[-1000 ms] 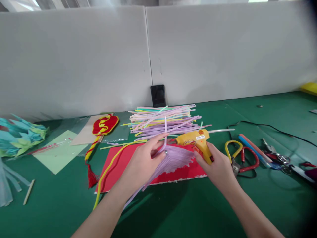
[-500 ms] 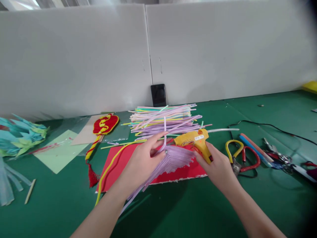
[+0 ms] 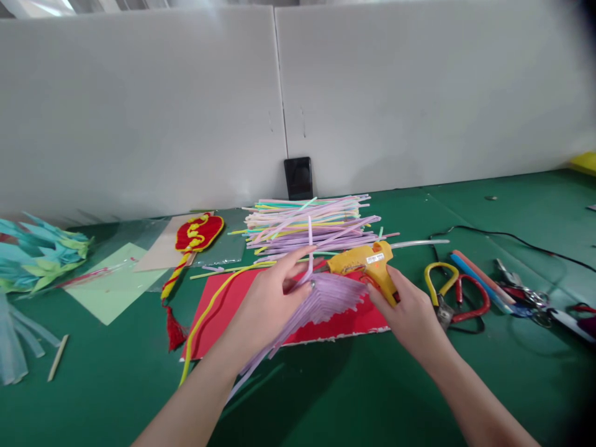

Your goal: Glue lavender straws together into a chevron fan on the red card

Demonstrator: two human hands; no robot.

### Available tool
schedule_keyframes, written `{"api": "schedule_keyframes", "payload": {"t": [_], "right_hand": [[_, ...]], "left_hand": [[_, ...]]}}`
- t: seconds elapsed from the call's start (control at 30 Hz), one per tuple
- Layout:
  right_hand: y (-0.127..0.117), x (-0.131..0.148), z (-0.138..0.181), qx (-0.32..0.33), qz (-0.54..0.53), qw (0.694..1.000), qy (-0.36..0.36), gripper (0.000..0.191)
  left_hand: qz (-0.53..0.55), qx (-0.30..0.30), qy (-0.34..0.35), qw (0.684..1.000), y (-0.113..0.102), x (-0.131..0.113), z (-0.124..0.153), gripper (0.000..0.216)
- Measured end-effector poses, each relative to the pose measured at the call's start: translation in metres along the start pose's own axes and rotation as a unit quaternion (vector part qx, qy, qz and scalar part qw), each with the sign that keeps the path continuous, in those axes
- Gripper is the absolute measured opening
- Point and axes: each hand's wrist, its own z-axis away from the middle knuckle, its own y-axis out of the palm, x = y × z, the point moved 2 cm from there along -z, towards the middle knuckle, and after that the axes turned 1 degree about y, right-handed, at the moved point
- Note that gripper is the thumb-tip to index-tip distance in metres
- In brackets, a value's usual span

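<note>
My left hand (image 3: 275,297) is closed on a piece made of purple pipe cleaners (image 3: 331,297) laid side by side in a bent, chevron-like shape. One purple stem stands up between its thumb and fingers. My right hand (image 3: 416,310) grips a yellow hot glue gun (image 3: 367,264), its nozzle pointing left at the stems by my left fingers. A clear glue stick (image 3: 421,243) sticks out of the gun's back. Beneath the purple piece lies a red board (image 3: 218,310) with a ragged white front edge. My left fingers hide the nozzle tip.
Behind the hands lies a pile of pastel pipe cleaners (image 3: 307,226), with a black phone (image 3: 298,178) leaning on the grey partition. Pliers (image 3: 444,310) and scissors (image 3: 535,301) lie right. On the left are a red-and-yellow fan-shaped ornament (image 3: 199,233), green paper (image 3: 110,285) and blue-green craft leaves (image 3: 41,254).
Both hands, the glue gun and the purple piece stay almost in the same place. Only a very slight shift of the whole view shows.
</note>
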Motion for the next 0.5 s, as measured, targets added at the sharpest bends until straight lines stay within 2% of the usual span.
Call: {"api": "schedule_keyframes", "payload": {"t": [0.5], "right_hand": [[-0.0012,0.0011,0.0007,0.024,-0.019,1.0,0.002,0.034]], "left_hand": [[0.002,0.002,-0.008,1.0,-0.0003,0.0001,0.0007,0.055]]}}
